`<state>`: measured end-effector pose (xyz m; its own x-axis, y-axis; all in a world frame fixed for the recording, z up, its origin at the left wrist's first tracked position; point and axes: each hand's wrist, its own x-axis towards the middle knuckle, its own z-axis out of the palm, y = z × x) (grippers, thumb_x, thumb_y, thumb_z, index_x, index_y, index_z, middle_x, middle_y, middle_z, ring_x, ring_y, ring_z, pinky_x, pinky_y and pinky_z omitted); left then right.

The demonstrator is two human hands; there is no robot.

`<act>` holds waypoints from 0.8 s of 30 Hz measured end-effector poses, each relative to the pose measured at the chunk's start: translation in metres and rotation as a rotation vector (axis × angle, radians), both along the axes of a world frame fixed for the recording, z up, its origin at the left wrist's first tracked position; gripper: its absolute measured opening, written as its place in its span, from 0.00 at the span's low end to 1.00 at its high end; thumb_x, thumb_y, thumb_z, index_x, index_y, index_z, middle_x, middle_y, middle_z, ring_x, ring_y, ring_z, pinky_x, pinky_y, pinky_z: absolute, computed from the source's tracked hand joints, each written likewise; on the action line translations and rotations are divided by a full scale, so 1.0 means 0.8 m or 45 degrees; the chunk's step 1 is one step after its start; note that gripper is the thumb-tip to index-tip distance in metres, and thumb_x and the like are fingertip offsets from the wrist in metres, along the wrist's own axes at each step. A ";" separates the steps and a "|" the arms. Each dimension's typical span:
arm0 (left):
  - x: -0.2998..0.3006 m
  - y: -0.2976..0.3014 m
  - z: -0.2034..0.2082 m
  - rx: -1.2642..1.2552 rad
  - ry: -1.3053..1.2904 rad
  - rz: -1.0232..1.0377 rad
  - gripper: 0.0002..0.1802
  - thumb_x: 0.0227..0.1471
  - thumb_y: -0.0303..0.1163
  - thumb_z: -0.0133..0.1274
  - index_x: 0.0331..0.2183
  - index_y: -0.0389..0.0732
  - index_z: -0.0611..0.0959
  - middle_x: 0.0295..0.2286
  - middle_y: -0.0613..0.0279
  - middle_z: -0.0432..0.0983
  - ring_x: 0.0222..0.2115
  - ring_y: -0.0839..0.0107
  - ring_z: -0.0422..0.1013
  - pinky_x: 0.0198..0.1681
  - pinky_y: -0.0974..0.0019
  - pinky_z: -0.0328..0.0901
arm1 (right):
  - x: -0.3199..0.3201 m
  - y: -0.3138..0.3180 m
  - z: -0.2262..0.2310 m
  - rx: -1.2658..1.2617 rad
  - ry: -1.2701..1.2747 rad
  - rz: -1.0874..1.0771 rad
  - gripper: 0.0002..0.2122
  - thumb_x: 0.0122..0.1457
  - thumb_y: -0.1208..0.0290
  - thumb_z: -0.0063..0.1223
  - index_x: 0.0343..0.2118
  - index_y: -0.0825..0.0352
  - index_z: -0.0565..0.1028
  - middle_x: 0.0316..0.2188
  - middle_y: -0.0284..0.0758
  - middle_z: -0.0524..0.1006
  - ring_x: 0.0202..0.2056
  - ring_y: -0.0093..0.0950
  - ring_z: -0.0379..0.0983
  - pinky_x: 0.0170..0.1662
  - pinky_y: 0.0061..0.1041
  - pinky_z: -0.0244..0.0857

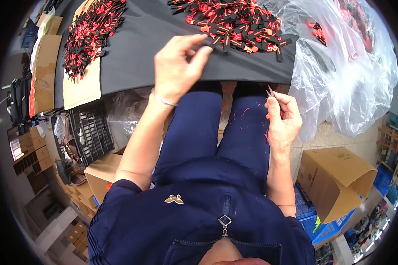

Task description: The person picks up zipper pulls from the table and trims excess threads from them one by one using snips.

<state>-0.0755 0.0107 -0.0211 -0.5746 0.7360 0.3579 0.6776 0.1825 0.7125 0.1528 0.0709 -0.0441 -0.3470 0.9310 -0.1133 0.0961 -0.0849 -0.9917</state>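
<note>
My left hand [177, 66] reaches over the black cloth table at the near edge of a heap of black and red-orange strips [243, 31]. Its thumb and forefinger are apart beside the nearest strips, and I see nothing gripped between them. Closed in front of the table edge, my right hand [283, 123] holds small thread snips [270, 91]. Their pointed metal blades stick up past the thumb, and bits of red show between the fingers. The rest of the snips is hidden in the palm.
Another heap of strips [90, 35] lies on a tan sheet [82, 90] at the left. A clear plastic bag [318, 84] hangs over the right table edge. Below it stands a cardboard box [331, 176] on a blue crate [303, 205]. Red thread scraps dot my dark trousers [190, 128].
</note>
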 end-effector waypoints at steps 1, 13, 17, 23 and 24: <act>-0.004 0.006 -0.011 0.010 0.269 -0.058 0.16 0.39 0.29 0.61 0.36 0.42 0.82 0.28 0.63 0.76 0.21 0.76 0.68 0.27 0.74 0.66 | -0.001 0.000 0.000 0.002 0.014 0.016 0.08 0.53 0.77 0.57 0.35 0.70 0.72 0.30 0.32 0.77 0.31 0.15 0.71 0.36 0.13 0.65; -0.020 0.006 0.006 -0.441 -0.327 0.042 0.07 0.43 0.27 0.58 0.28 0.35 0.81 0.21 0.67 0.76 0.20 0.84 0.67 0.27 0.79 0.64 | -0.015 0.006 -0.004 -0.016 0.147 0.108 0.08 0.52 0.78 0.57 0.35 0.70 0.72 0.31 0.32 0.76 0.32 0.16 0.71 0.37 0.14 0.65; -0.029 0.001 0.008 -0.185 -1.054 0.098 0.08 0.45 0.30 0.57 0.29 0.36 0.80 0.22 0.67 0.75 0.20 0.82 0.68 0.26 0.78 0.64 | -0.028 0.009 -0.002 0.025 0.099 0.112 0.08 0.53 0.77 0.57 0.34 0.70 0.72 0.30 0.32 0.76 0.31 0.15 0.71 0.36 0.14 0.65; -0.013 -0.011 0.003 0.238 -1.702 -0.033 0.09 0.48 0.28 0.54 0.33 0.35 0.77 0.27 0.62 0.75 0.23 0.78 0.69 0.26 0.76 0.66 | -0.046 0.009 0.003 0.260 0.116 0.060 0.10 0.50 0.75 0.60 0.34 0.71 0.73 0.27 0.34 0.76 0.28 0.19 0.71 0.34 0.17 0.66; 0.000 -0.012 0.003 0.217 -1.743 -0.081 0.08 0.48 0.27 0.54 0.33 0.35 0.77 0.27 0.61 0.75 0.23 0.78 0.70 0.26 0.76 0.66 | -0.046 0.008 0.007 0.256 0.109 0.059 0.10 0.50 0.75 0.60 0.34 0.71 0.73 0.27 0.34 0.76 0.28 0.19 0.71 0.34 0.17 0.66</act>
<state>-0.0759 0.0011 -0.0187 -0.5053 0.7786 -0.3721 -0.5703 0.0224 0.8212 0.1157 0.0777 -0.0388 -0.3900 0.9148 0.1046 0.0099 0.1178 -0.9930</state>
